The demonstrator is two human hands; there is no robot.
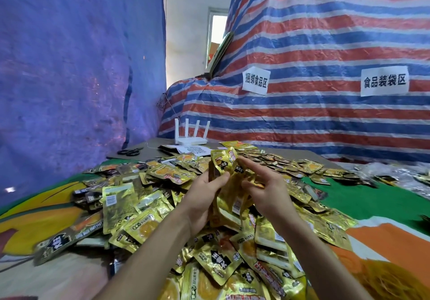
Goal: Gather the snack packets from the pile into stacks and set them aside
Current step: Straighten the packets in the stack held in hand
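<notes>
A big pile of gold snack packets [144, 202] covers the table in front of me. Above its middle I hold an upright bunch of gold packets [226, 174] between both hands. My left hand [204, 197] grips the bunch from the left, thumb across its front. My right hand [267, 190] holds the right side of the bunch, with the index finger stretched toward its top and the lower fingers curled into the packets.
A white router [191, 137] with several antennas, black scissors [130, 152] and a printed sheet [195, 149] lie at the table's far edge. A blue tarp hangs on the left. A striped tarp [325, 67] with two paper signs rises behind. Green and orange cloth [363, 197] shows on the right.
</notes>
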